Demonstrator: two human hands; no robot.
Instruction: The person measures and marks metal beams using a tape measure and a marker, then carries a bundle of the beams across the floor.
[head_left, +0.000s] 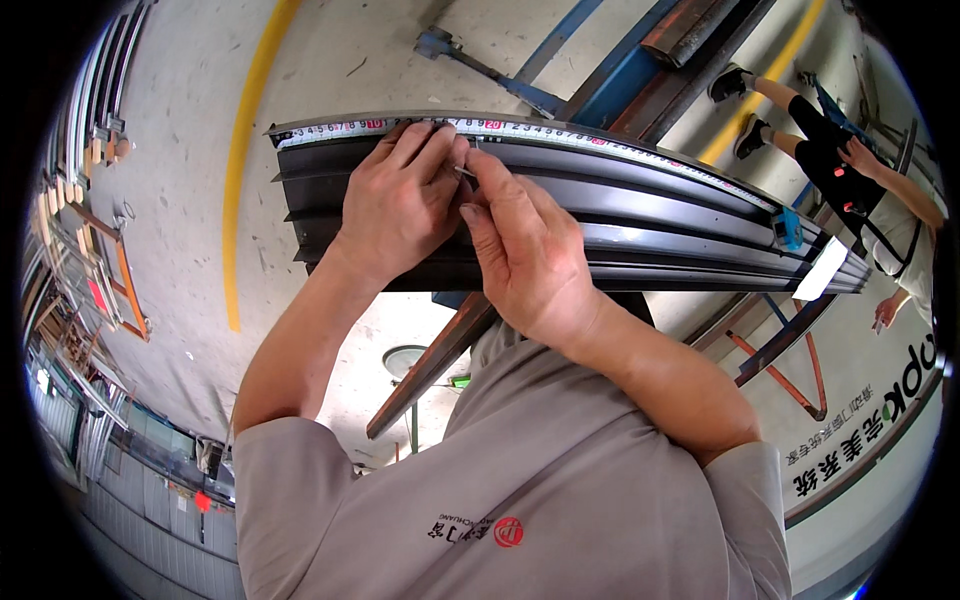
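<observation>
Several long dark metal profiles lie side by side across my front. A white tape measure blade runs along their far edge, out to its blue case at the right. My left hand is closed, its curled fingertips pressing on the blade near its left end. Just right of it, my right hand pinches a thin pointed tool, mostly hidden by the fingers. Its tip is close to the left fingers and the blade; whether it touches the profile cannot be told.
A white paper label lies across the profiles' right end. Blue and rusty steel beams stand beyond and below. At the far right is another person, a hand near the waist. Wood and metal frames line the left. Yellow stripes mark the floor.
</observation>
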